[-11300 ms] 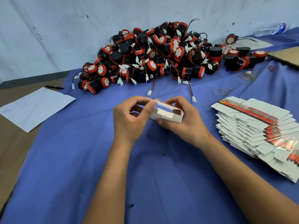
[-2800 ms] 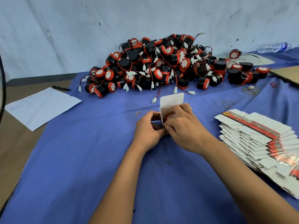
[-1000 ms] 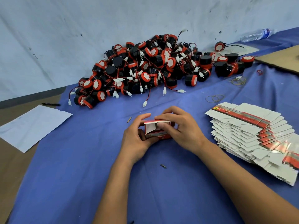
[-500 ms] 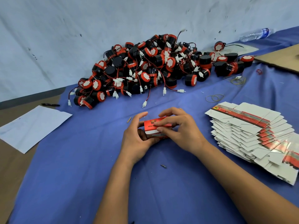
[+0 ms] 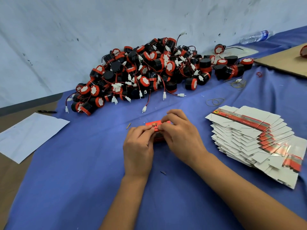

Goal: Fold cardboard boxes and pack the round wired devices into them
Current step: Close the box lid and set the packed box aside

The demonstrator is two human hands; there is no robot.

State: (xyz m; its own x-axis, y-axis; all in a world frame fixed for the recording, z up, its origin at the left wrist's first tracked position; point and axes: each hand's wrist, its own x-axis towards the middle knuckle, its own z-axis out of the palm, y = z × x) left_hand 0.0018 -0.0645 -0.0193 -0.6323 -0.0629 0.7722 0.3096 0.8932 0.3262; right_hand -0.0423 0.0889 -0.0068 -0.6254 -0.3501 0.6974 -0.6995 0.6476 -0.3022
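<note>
Both my hands are on the little red box [image 5: 155, 126], low on the table [image 5: 83, 171] right in front of me. My left hand [image 5: 138, 143] pinches its near left edge, my right hand [image 5: 181, 135] curls over the right end, fingers [image 5: 167, 117] pressing the top flap. The box runs left to right between my palms. The pile of round devices [image 5: 149, 72] lies straight ahead, beyond the box, and the flat boxes [image 5: 255, 136] sit nearer my right hand.

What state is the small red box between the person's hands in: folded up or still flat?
Folded up. The red box stands as a block on the blue cloth, its printed top flap down, pinched by the left hand and right hand.
</note>
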